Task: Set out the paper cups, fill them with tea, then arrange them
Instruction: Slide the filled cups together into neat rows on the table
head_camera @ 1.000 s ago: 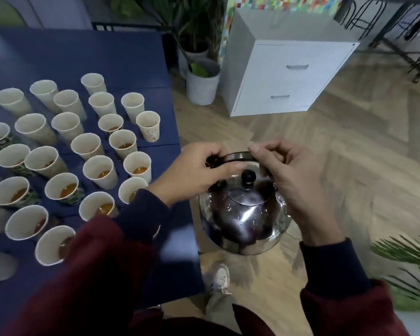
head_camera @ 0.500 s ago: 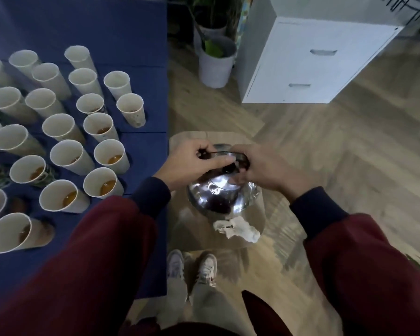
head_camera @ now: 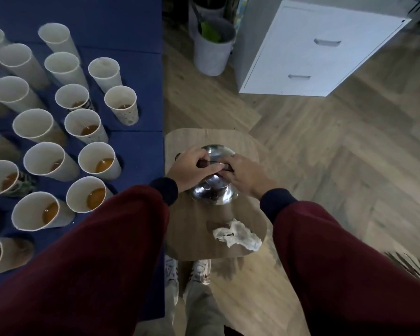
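Several white paper cups (head_camera: 99, 161) stand in rows on the blue table (head_camera: 136, 146) at the left; many hold amber tea, and the far ones look empty. A shiny steel kettle (head_camera: 214, 192) sits on a small wooden stool (head_camera: 199, 226) to the right of the table. My left hand (head_camera: 192, 169) grips the kettle's dark handle from the left. My right hand (head_camera: 246, 177) holds the same handle from the right. Both hands hide most of the lid.
A crumpled white tissue (head_camera: 237, 235) lies on the stool's near part. A white drawer cabinet (head_camera: 320, 52) and a white plant pot (head_camera: 214, 49) stand on the wooden floor behind. My shoes (head_camera: 201, 270) show under the stool. Palm leaves (head_camera: 415, 267) poke in at right.
The kettle has come down from mid-air onto the wooden stool. Both hands stayed on its handle and went down with it. My view tilted downward.
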The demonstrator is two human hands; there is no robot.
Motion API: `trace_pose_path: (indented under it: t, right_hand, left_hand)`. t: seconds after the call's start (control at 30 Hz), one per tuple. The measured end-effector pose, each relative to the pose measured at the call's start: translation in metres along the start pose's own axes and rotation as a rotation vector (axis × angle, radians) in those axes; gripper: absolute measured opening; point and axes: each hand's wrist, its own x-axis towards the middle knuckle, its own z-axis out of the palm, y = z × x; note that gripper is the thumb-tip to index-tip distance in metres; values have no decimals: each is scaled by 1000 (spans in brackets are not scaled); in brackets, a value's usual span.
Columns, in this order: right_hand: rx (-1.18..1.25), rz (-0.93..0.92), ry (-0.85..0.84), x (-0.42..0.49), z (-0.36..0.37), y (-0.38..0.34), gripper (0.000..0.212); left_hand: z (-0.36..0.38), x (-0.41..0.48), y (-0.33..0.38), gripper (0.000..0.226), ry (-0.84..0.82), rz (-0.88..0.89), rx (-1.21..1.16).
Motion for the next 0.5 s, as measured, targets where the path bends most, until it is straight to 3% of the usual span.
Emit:
trace_pose_path:
  t: [0.1,0.23,0.33,0.5]
  right_hand:
    - [-104,39,-16,10,4,7,44]
    - [-236,60,19,16,8,17,44]
    - [-327,60,60,15,13,22,43]
    - [-235,-94,310,3,18,25,49]
  left_hand:
    - [5,8,-10,42,-10,20,15]
    - [11,9,-19,53,-24,41,8]
    - [13,7,-26,47,-20,31,35]
    - [3,-2,-21,40,-11,47,126]
